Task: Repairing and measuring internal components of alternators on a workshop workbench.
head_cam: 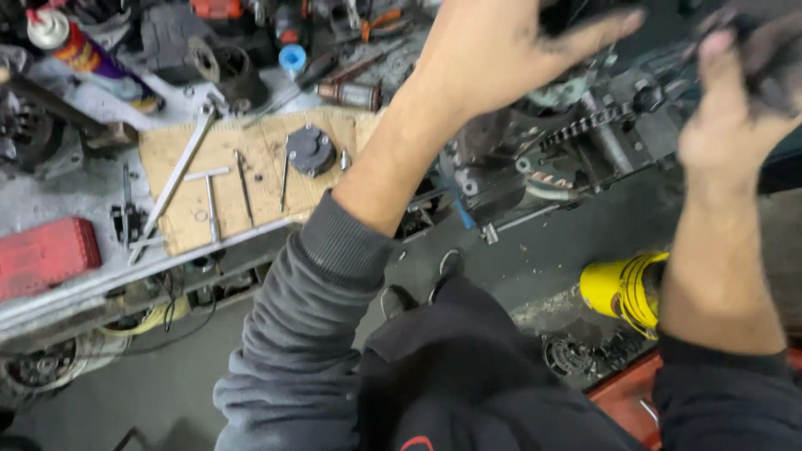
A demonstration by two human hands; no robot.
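Your left hand point(493, 50) is raised over the engine assembly point(551, 150), fingers spread wide and greasy, its fingertips against a dark rag point(585, 12) at the top edge; whether it truly grips that cloth you cannot tell from this blurred view. Your right hand point(735, 100) is closed around a dark, grimy cloth point(773, 58) held up beside it, well above the engine. Below your hands the engine sits opened up, its drive chain point(585, 125) exposed and a cover plainly off. On the counter point(50, 192) to your left a sheet of cardboard point(251, 167) holds a round dark cover point(311, 150), a long metal bar point(180, 179), a T-handle wrench point(209, 196) and thin rods, all laid apart from each other. Judging by that, stripping down is well along, and the loose parts have yet to go back on. A yellow container point(626, 288) lies on the floor near your right forearm.
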